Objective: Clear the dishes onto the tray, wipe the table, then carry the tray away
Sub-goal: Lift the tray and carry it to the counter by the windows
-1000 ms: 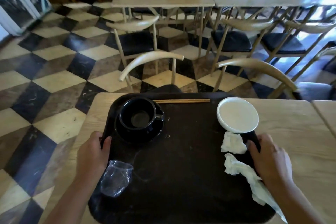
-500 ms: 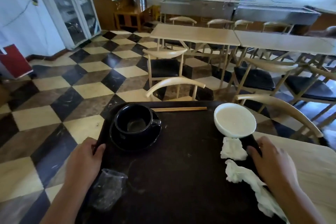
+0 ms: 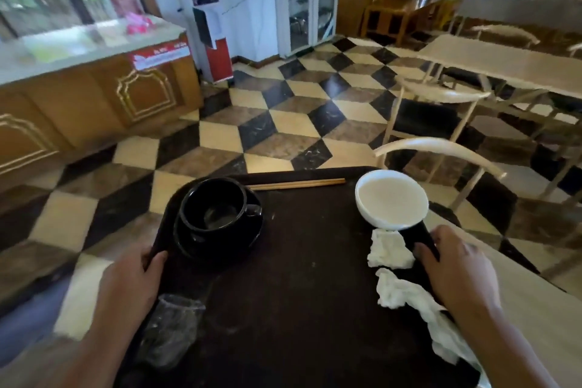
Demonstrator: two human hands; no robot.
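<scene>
Two hands grip the dark tray (image 3: 299, 287) between them, left hand (image 3: 132, 280) at its left rim, right hand (image 3: 456, 264) opposite.

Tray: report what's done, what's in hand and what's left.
Done: the black cup, its saucer, chopsticks, white bowl, crumpled tissues and a plastic cup all sit on the tray. Wiping can't be confirmed; only a strip of table shows. In hand: left hand and right hand grip the tray's side edges, with most of it over the floor. Left: carry it away and set it down.
</scene>
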